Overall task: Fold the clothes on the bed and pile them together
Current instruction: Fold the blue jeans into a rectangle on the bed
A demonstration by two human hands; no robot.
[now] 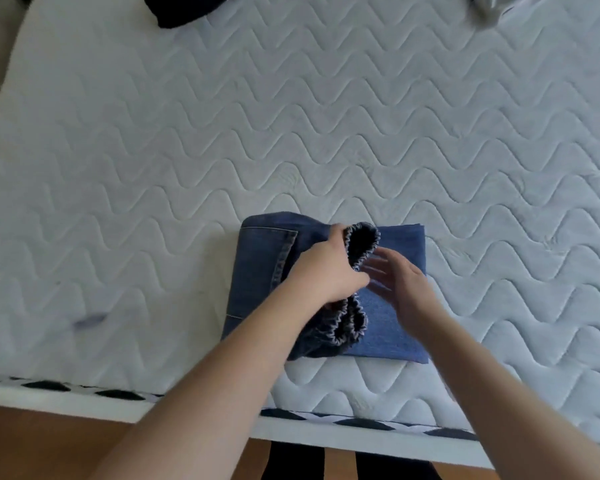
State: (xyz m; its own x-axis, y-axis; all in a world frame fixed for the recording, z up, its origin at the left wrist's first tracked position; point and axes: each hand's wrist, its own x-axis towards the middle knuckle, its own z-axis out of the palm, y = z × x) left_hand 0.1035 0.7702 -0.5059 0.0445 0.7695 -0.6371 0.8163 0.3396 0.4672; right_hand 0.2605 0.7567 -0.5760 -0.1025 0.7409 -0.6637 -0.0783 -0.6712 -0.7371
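A folded pair of blue denim jeans [392,306] was observed near the front edge of the white wave-quilted mattress [187,168]. The frayed leg hems [357,247] were gripped by the left hand [329,271], fingers curled round them. The right hand [400,284] was held flat on the denim, fingers straight. A dark garment [181,8] and a grey garment [492,8] were noted at the mattress's far edge.

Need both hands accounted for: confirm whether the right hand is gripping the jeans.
No: the right hand lies open, fingers straight, over the jeans.
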